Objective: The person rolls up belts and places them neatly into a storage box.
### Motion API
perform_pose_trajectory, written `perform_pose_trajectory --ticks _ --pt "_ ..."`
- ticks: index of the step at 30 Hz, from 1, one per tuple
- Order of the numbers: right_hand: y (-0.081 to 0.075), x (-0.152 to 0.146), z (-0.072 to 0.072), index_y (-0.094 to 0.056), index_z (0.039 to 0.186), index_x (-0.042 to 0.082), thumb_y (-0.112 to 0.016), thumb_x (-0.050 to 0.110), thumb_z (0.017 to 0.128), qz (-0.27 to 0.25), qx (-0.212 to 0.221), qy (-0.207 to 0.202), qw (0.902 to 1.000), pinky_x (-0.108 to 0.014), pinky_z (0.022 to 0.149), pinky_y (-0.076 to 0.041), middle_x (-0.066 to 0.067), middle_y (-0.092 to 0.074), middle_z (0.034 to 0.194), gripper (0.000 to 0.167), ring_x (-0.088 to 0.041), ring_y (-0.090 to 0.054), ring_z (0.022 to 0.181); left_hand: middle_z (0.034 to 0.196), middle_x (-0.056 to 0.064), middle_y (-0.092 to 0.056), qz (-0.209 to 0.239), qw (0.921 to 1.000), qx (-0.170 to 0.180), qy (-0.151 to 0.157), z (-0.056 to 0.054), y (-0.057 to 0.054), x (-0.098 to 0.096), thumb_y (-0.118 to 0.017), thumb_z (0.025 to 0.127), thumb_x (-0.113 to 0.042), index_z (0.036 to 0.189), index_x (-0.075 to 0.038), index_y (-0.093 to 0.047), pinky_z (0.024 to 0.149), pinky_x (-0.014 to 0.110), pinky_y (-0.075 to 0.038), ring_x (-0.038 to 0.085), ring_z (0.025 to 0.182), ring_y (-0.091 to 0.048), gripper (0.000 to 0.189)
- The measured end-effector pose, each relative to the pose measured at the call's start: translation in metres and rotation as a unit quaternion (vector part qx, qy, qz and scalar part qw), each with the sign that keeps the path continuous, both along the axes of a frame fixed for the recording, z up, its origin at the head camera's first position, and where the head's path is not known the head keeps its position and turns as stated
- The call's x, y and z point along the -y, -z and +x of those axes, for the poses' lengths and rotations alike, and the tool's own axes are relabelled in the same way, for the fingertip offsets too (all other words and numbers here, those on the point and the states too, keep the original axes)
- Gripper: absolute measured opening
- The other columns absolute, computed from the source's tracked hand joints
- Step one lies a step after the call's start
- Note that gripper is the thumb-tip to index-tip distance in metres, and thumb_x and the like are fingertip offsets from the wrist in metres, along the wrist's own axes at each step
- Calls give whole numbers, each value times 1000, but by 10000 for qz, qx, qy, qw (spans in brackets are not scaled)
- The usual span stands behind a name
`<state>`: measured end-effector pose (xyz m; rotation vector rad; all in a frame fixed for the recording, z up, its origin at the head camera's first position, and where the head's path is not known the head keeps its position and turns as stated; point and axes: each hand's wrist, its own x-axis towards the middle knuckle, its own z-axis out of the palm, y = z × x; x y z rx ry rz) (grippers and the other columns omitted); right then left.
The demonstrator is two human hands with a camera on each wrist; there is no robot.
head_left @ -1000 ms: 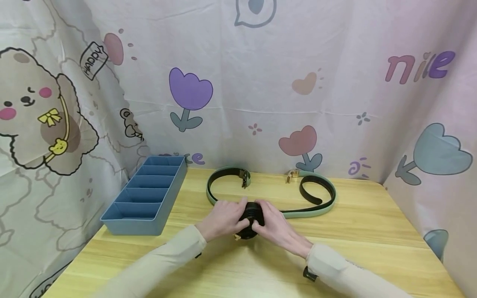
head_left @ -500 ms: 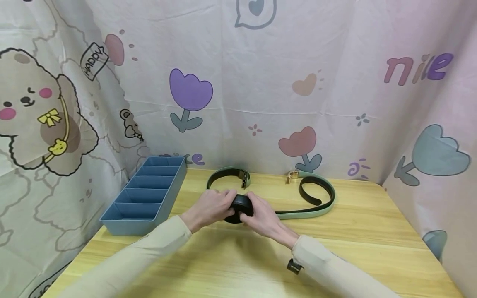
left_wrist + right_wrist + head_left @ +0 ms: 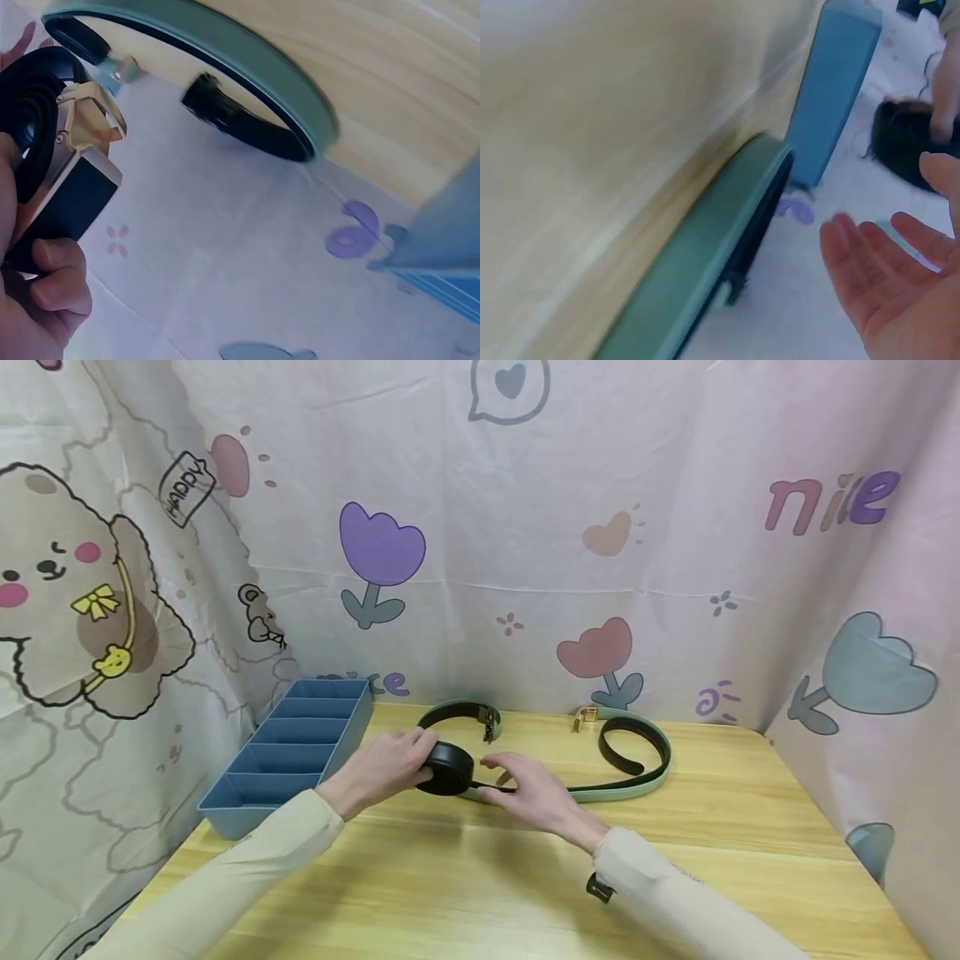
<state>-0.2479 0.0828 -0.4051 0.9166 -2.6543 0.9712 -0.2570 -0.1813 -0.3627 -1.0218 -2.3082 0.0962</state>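
The left hand (image 3: 384, 770) is curled around a rolled black belt (image 3: 450, 767). The thumb and fingers pinch it at its left side, and they hold it up above the table. The roll is tipped, so one flat round side shows to the head camera. From the left wrist you can see its gold buckle (image 3: 91, 124) on the outside of the roll, next to the bent fingers. You can also see the black layers wound round inside each other.

The right hand (image 3: 536, 793) is just to the right of the roll, with a gap between them. Its fingers and thumb are spread apart, and the palm faces toward the roll.

Behind both hands, a green and black belt (image 3: 626, 790) lies on the table in big bends. I cannot tell if it is one belt or two. At its left end there is a dark buckle (image 3: 489, 724). Near the right bend there is a shiny gold clasp (image 3: 587, 718), and a black tip curls inward there.

The table (image 3: 510, 885) is light wood. On its left side, near the left hand, stands a blue box (image 3: 240, 823) with a row of sections. Farther back hangs a pale cloth (image 3: 480, 543) with flowers, hearts and a fluffy animal on it. The person wears cream sleeves (image 3: 255, 852).
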Motion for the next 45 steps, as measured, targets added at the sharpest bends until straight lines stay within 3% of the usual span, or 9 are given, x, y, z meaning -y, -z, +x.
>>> perform_pose_trajectory --ticks 4,9,17,21,29,35,42,45 --pt "9 -16 -8 -66 124 14 -67 29 93 157 1 213 9997 -40 92 -53 -3 -66 127 34 -22 -65 111 79 2 -64 280 9991 198 -264 0 -9 22 -82 78 -24 96 -11 -51 51 33 -52 15 60 -61 37" --pt "17 -36 -17 -70 117 13 -67 25 92 405 186 594 9972 -45 102 -46 -4 -69 122 28 -25 -62 118 79 6 -65 796 9944 300 -632 1 -21 56 -81 80 -22 99 -10 -50 54 38 -50 19 60 -59 38" --pt "24 -79 -28 -68 122 16 -66 28 93 793 395 1321 9873 -51 100 -46 -5 -67 127 31 -29 -60 121 80 8 -63 980 9878 448 -1120 -4 -32 105 -74 85 -17 104 -8 -49 55 40 -47 20 60 -54 33" --pt "29 -102 -32 -66 126 13 -64 30 93 1051 263 1580 9815 -55 95 -47 -7 -66 128 37 -32 -60 119 78 10 -62 877 9842 596 -1417 -8 -37 126 -70 88 -17 102 -7 -46 51 42 -45 22 58 -53 29" --pt "38 -143 -34 -63 127 3 -66 27 92 1134 -327 1793 9767 -56 90 -48 -18 -69 118 42 -38 -65 106 71 8 -53 498 9827 434 -1729 -26 -45 153 -69 89 -16 99 -5 -44 44 38 -38 21 50 -46 28" --pt "43 -156 -28 -60 128 1 -67 26 92 1197 -507 1942 9723 -59 94 -44 -22 -66 121 45 -42 -62 110 75 12 -55 -83 9820 331 -1856 -44 -40 166 -73 87 -19 98 -5 -45 42 39 -40 25 50 -49 34" --pt "42 -150 -26 -51 139 5 -63 33 94 1291 -128 2064 9698 -77 103 -16 -20 -62 130 54 -42 -53 123 72 13 -54 -1082 9732 368 -1995 -63 -18 179 -75 85 -14 99 -7 -48 42 40 -42 27 52 -47 31" --pt "42 -147 -26 -52 138 6 -64 33 93 1295 -125 2059 9699 -78 103 -14 -18 -62 130 54 -42 -53 124 75 15 -57 -1300 9676 550 -2093 -69 -9 180 -75 84 -13 101 -9 -53 43 42 -45 29 53 -50 29"
